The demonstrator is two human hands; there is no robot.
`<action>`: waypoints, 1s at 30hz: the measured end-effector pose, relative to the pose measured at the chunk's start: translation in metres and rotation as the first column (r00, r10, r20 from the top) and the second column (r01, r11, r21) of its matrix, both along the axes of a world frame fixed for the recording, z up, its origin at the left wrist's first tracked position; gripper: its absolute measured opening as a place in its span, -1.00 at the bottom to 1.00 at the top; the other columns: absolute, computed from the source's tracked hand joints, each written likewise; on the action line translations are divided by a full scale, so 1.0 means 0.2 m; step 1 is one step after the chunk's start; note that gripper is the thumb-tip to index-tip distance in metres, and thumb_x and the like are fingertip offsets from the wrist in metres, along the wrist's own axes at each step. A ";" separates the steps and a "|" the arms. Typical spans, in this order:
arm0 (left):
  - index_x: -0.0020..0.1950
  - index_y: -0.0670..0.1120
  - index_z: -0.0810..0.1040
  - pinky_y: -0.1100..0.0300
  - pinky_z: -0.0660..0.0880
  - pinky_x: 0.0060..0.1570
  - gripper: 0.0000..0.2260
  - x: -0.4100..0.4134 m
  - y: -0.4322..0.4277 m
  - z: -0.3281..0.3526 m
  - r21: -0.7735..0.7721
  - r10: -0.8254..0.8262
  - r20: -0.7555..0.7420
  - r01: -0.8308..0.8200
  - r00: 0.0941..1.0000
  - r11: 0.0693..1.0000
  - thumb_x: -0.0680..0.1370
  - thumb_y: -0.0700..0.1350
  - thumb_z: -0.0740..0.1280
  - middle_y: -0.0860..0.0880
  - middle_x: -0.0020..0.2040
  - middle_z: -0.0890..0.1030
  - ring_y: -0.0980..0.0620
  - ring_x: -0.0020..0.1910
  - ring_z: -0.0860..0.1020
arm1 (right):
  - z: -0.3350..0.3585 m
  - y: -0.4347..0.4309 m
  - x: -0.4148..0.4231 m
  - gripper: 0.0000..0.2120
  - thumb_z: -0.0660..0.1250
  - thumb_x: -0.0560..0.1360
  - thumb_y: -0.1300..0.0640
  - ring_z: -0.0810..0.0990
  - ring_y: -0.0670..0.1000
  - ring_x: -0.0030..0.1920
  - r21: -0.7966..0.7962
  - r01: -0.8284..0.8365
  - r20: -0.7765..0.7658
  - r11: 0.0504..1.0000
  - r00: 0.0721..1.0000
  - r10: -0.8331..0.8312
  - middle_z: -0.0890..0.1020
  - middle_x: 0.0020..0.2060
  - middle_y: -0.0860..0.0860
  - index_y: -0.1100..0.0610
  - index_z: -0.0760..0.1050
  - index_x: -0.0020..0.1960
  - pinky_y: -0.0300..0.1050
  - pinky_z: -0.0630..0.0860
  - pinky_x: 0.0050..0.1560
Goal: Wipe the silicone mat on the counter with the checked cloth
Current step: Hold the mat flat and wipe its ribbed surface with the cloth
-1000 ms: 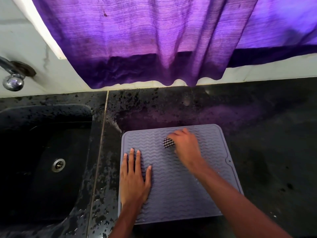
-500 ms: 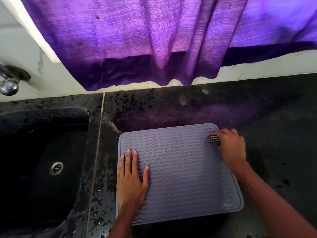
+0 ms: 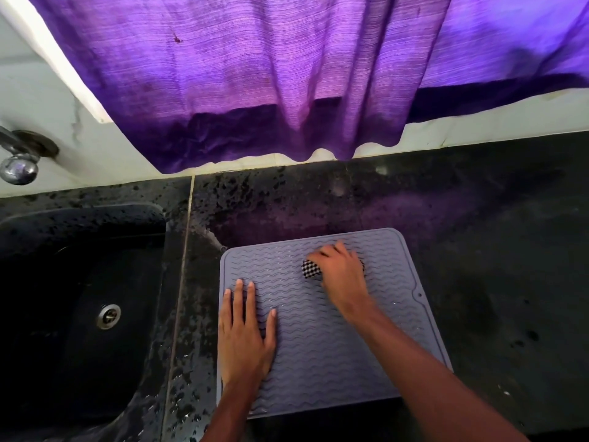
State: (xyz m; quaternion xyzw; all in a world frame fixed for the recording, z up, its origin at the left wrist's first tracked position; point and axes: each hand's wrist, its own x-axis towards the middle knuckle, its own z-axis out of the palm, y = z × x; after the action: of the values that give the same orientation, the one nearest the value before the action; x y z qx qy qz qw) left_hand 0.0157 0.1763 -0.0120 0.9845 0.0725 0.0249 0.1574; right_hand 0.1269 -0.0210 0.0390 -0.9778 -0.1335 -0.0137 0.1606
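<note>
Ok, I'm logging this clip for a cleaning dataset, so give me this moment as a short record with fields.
target: silicone mat, flat on the black counter, right of the sink
tool: checked cloth, bunched, on the mat's far half
right hand: grips the cloth against the mat
left hand: flat, fingers straight, pressing the mat's near left part
background: purple curtain hanging behind the counter; tap at far left

I'm standing in a kitchen. A black sink (image 3: 95, 218) with a chrome tap (image 3: 18, 169) is sitting beside the black stone counter (image 3: 484, 250).
</note>
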 end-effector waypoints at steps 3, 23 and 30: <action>0.65 -0.08 0.19 -0.05 0.08 0.59 -0.31 0.00 0.00 0.00 0.008 0.000 -0.007 0.000 1.000 1.000 0.65 0.31 -0.04 -0.06 0.66 0.17 -0.11 0.65 0.07 | -0.02 -0.03 -0.02 -0.52 0.49 0.23 0.35 0.53 0.11 0.03 -0.027 0.029 0.025 0.999 0.999 -0.028 0.64 0.00 -0.03 0.00 0.60 0.09 0.03 0.48 -0.09; 0.65 -0.11 0.18 -0.08 0.09 0.58 -0.33 0.00 0.01 0.00 0.044 0.000 -0.001 0.000 1.000 0.999 0.65 0.26 0.01 -0.11 0.65 0.18 -0.15 0.64 0.09 | 0.11 -0.38 0.02 -0.52 0.44 0.26 0.37 0.53 0.14 0.05 -0.082 0.253 -0.004 0.964 0.967 -0.254 0.66 0.02 0.02 0.02 0.61 0.12 0.04 0.53 0.00; 0.66 -0.09 0.17 -0.08 0.11 0.59 -0.33 0.00 0.00 0.00 0.043 -0.001 -0.012 0.001 1.000 0.999 0.65 0.27 -0.01 -0.09 0.66 0.17 -0.13 0.64 0.08 | 0.01 0.01 -0.08 -0.52 0.46 0.29 0.34 0.51 0.09 0.07 0.019 0.033 0.000 0.999 0.999 -0.033 0.64 0.05 -0.03 0.01 0.58 0.15 0.03 0.46 -0.02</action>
State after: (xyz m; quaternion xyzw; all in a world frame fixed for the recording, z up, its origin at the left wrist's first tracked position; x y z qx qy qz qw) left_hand 0.0159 0.1758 -0.0119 0.9879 0.0724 0.0204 0.1357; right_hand 0.1111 -0.0193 0.0409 -0.9784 -0.1172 -0.0178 0.1694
